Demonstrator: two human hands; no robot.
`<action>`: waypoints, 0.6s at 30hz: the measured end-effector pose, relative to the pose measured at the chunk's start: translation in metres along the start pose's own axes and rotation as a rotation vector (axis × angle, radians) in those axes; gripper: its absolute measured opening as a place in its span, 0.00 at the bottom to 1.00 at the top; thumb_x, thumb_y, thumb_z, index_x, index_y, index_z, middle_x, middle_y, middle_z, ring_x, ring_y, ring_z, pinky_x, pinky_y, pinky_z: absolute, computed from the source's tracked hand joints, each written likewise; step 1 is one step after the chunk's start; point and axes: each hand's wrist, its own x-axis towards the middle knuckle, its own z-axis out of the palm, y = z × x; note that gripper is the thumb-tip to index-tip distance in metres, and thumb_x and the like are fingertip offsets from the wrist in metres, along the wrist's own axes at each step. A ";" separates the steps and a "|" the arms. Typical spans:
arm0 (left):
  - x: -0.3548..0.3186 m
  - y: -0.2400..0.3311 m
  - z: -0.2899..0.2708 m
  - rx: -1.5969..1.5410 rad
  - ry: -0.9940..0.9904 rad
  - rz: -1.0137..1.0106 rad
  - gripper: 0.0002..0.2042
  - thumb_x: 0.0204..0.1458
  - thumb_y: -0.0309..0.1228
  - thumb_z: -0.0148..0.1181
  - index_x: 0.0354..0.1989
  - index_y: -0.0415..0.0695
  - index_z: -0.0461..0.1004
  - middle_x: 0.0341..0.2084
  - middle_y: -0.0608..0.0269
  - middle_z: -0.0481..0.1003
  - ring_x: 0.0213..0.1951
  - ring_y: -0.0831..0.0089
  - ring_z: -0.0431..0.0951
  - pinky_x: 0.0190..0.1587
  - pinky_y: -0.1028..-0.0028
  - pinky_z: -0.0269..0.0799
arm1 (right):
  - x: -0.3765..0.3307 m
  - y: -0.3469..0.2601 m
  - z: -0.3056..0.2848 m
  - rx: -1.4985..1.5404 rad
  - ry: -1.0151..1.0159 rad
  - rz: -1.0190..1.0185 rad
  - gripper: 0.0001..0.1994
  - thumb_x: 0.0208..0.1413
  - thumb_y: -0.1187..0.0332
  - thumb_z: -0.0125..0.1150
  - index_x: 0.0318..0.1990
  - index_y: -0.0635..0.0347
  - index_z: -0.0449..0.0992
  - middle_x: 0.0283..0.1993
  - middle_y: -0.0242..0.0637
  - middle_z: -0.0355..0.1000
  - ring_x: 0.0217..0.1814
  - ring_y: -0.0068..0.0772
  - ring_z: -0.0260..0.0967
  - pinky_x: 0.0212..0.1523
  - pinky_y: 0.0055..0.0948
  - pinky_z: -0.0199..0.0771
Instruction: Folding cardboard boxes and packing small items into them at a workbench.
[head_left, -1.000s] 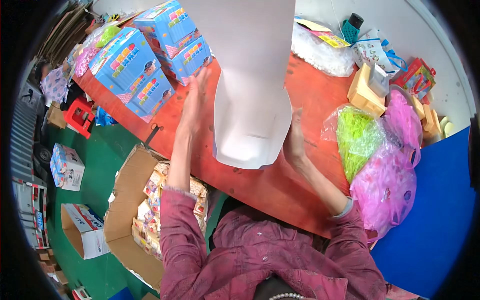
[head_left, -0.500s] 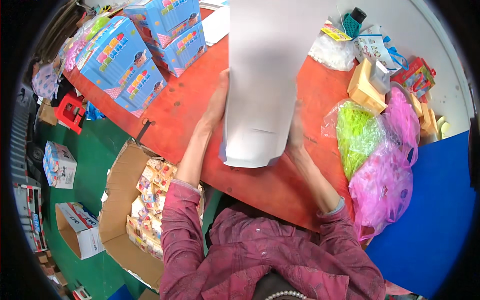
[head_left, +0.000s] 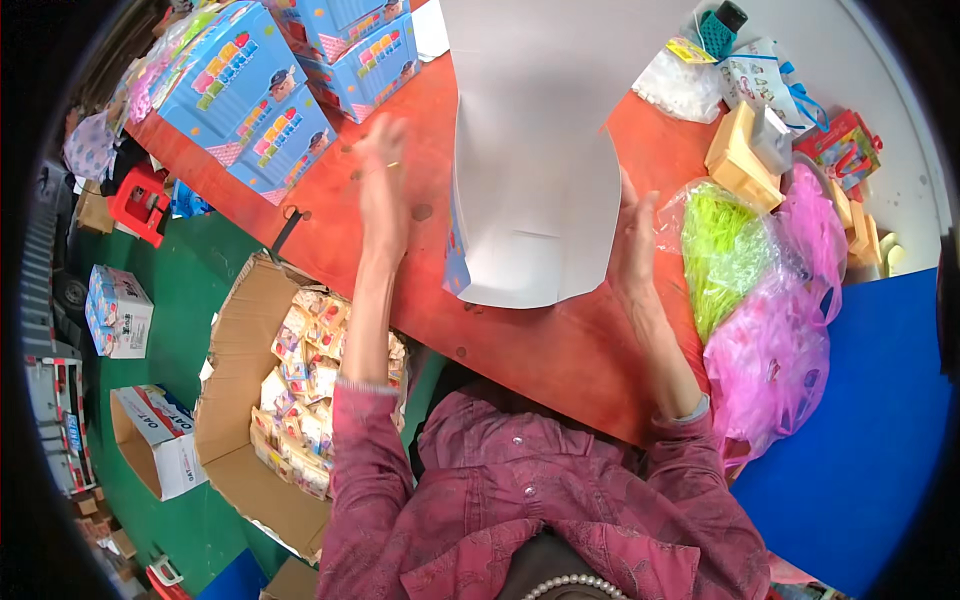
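A tall carton [head_left: 530, 200], plain pale grey on the side facing me, stands on the red table in front of me, with a strip of blue print along its lower left edge. Its lower flap hangs loosely toward me, slightly curved. My left hand [head_left: 382, 165] is off the carton to its left, blurred, its fingers seeming apart and nothing in them. Beside the carton's right edge, my right hand [head_left: 632, 235] is open, with its fingers stretched up along the board. Part of those fingers is hidden by the carton's edge.
Blue printed boxes [head_left: 230, 95] are stacked on the red table [head_left: 500, 350] at the far left. On the right lie green shredded filler [head_left: 715, 250] in clear plastic and a pink bag [head_left: 765, 350]. An open cardboard box [head_left: 235, 400] of small wrapped packets stands lower left.
My left hand has let go of the carton and moved up and left. The carton's lower part has spread wider and shifted slightly away, and my right hand has moved outward with its edge.
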 end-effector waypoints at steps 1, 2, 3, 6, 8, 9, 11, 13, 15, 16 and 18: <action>-0.016 0.010 -0.003 0.063 0.084 0.136 0.35 0.61 0.57 0.29 0.65 0.37 0.51 0.64 0.49 0.54 0.66 0.59 0.53 0.67 0.60 0.44 | 0.001 0.002 -0.009 0.008 0.015 -0.028 0.43 0.59 0.34 0.24 0.70 0.61 0.39 0.73 0.46 0.37 0.76 0.42 0.33 0.70 0.41 0.41; -0.032 0.020 -0.001 0.116 0.158 0.269 0.33 0.62 0.54 0.32 0.63 0.35 0.55 0.63 0.48 0.57 0.65 0.59 0.57 0.66 0.60 0.49 | 0.003 0.004 -0.026 0.003 0.028 -0.028 0.43 0.59 0.34 0.24 0.70 0.61 0.39 0.73 0.46 0.37 0.76 0.42 0.33 0.70 0.41 0.41; -0.053 0.035 0.014 0.112 0.203 0.340 0.29 0.63 0.49 0.36 0.58 0.35 0.60 0.59 0.47 0.61 0.62 0.58 0.61 0.63 0.61 0.55 | 0.004 0.008 -0.045 0.734 -0.246 0.004 0.43 0.59 0.34 0.24 0.69 0.63 0.38 0.74 0.46 0.36 0.76 0.42 0.32 0.71 0.41 0.40; -0.118 0.050 0.033 0.325 -0.125 0.603 0.15 0.60 0.33 0.47 0.46 0.33 0.71 0.48 0.44 0.71 0.52 0.54 0.72 0.55 0.63 0.67 | -0.001 -0.017 -0.020 1.424 -0.561 0.073 0.42 0.61 0.36 0.26 0.69 0.64 0.38 0.73 0.47 0.36 0.76 0.42 0.33 0.71 0.41 0.39; -0.123 0.048 0.072 0.498 -0.252 0.437 0.10 0.50 0.19 0.52 0.41 0.30 0.70 0.42 0.40 0.72 0.49 0.49 0.73 0.52 0.64 0.69 | -0.011 -0.045 0.022 0.060 -0.061 -0.056 0.39 0.62 0.39 0.33 0.69 0.63 0.43 0.72 0.42 0.43 0.73 0.39 0.42 0.70 0.36 0.43; -0.115 0.033 0.079 0.575 -0.360 0.293 0.17 0.51 0.22 0.53 0.50 0.30 0.66 0.53 0.37 0.65 0.59 0.46 0.63 0.54 0.58 0.66 | -0.014 -0.047 0.029 0.064 -0.076 -0.051 0.39 0.62 0.39 0.33 0.69 0.63 0.43 0.72 0.42 0.43 0.73 0.39 0.42 0.70 0.36 0.43; -0.094 0.010 0.086 0.920 -0.449 0.217 0.21 0.53 0.28 0.54 0.55 0.33 0.62 0.58 0.38 0.58 0.62 0.44 0.57 0.56 0.48 0.60 | -0.014 -0.044 0.038 0.014 -0.058 -0.112 0.36 0.62 0.43 0.39 0.68 0.62 0.47 0.71 0.41 0.47 0.72 0.37 0.45 0.69 0.36 0.44; -0.081 -0.027 0.082 1.276 -0.514 0.089 0.26 0.55 0.35 0.54 0.60 0.37 0.58 0.64 0.38 0.51 0.66 0.42 0.50 0.57 0.38 0.54 | -0.007 -0.028 0.038 -0.039 -0.085 -0.123 0.34 0.63 0.46 0.41 0.68 0.62 0.49 0.70 0.40 0.49 0.71 0.36 0.46 0.69 0.36 0.44; -0.082 -0.060 0.075 1.201 -0.615 0.106 0.33 0.54 0.43 0.54 0.65 0.38 0.51 0.67 0.40 0.42 0.68 0.40 0.41 0.55 0.28 0.47 | -0.003 -0.006 0.017 -0.122 -0.027 -0.145 0.29 0.63 0.54 0.47 0.65 0.62 0.55 0.67 0.38 0.55 0.69 0.34 0.50 0.68 0.36 0.47; -0.078 -0.060 0.076 1.226 -0.640 0.149 0.35 0.54 0.46 0.53 0.65 0.39 0.51 0.67 0.41 0.43 0.68 0.42 0.41 0.55 0.29 0.47 | -0.002 -0.004 0.004 -0.070 -0.004 -0.096 0.28 0.63 0.55 0.47 0.65 0.63 0.56 0.66 0.38 0.57 0.68 0.34 0.53 0.67 0.35 0.50; -0.070 -0.054 0.078 1.282 -0.701 0.192 0.36 0.52 0.50 0.53 0.65 0.40 0.53 0.67 0.45 0.44 0.69 0.46 0.42 0.57 0.31 0.46 | -0.007 -0.017 0.008 -0.066 0.020 -0.078 0.28 0.64 0.53 0.45 0.64 0.63 0.57 0.66 0.38 0.57 0.67 0.33 0.54 0.67 0.34 0.52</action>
